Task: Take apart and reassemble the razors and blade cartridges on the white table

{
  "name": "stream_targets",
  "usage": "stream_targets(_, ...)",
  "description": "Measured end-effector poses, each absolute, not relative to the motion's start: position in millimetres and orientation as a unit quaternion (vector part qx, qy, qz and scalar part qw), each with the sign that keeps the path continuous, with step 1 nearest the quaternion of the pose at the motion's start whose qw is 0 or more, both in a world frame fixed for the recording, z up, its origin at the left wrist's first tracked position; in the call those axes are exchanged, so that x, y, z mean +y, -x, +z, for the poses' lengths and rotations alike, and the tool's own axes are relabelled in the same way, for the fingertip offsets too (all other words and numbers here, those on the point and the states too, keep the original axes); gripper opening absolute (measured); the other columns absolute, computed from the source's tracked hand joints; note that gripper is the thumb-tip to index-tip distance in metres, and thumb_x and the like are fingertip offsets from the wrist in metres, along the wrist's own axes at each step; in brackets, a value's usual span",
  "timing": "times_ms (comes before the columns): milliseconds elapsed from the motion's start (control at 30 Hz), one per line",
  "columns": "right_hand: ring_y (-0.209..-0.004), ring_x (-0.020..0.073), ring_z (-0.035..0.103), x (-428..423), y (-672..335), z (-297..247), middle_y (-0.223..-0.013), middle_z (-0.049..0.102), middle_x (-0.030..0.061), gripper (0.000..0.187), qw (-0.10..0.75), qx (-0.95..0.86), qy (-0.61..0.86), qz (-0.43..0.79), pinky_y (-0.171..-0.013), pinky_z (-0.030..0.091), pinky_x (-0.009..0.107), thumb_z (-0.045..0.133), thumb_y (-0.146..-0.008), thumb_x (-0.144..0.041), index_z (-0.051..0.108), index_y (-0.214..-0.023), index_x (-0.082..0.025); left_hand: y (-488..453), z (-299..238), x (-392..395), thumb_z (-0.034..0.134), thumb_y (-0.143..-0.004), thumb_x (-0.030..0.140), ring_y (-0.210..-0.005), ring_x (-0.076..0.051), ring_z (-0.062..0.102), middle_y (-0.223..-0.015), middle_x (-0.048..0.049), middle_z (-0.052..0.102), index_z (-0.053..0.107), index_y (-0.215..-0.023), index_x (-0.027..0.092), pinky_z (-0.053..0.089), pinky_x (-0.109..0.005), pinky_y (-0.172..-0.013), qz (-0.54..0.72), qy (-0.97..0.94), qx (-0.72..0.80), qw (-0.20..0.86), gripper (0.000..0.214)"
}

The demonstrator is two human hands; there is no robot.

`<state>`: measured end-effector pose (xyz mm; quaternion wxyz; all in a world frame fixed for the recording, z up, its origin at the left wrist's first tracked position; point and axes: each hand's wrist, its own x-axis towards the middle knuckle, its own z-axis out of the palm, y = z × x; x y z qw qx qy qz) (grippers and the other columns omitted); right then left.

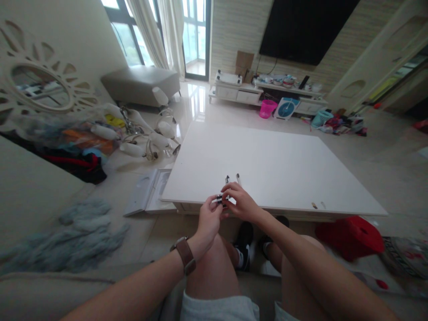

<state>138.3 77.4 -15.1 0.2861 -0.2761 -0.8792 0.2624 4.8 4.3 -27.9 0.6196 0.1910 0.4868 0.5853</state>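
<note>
Both your left hand (210, 218) and your right hand (241, 203) are bare and meet at the near edge of the flat, smooth white tabletop (267, 165), left of its middle. Your left thumb and fingers are clamped on a small, longish black-and-white piece (219, 199), held up at that edge. Your right fingers bend close around its right end; it is too small to tell if they pinch it. Just past your hands, a little black-and-white part (228, 179) lies on the tabletop, near a thin, straight stick (238, 179) with a dark tip. Toward the near right corner lie a small brown bit (314, 205) and a thin pale bit (323, 205).
</note>
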Motion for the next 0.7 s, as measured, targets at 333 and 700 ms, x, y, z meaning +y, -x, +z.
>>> stream_targets(333,-0.098,0.0218,0.053,76.3,-137.5,-13.3,-0.101,0.06,0.0069,0.017,0.282,-0.88,0.273,0.267,-0.087,0.047,0.038,0.058,-0.084,-0.003,0.058,-0.083,-0.021,-4.7,-28.9,4.6,0.075,-0.073,0.022,-0.081,-0.019,0.07,-0.097,-0.011,0.072,0.061,-0.102,0.014,0.057,-0.024,-0.06,0.583,-0.193,0.489,0.619,0.033)
stream_targets(700,-0.1,0.0221,0.056,76.7,-138.2,-15.1,-0.105,0.062,0.0073,0.016,0.294,-0.874,0.274,0.272,-0.088,0.048,0.039,0.059,-0.084,-0.006,0.06,-0.084,-0.022,-4.0,-30.2,6.0,0.077,-0.072,0.022,-0.08,-0.02,0.07,-0.097,-0.0113,0.073,0.063,-0.1,0.015,0.056,-0.024,-0.058,0.588,-0.188,0.491,0.615,0.033)
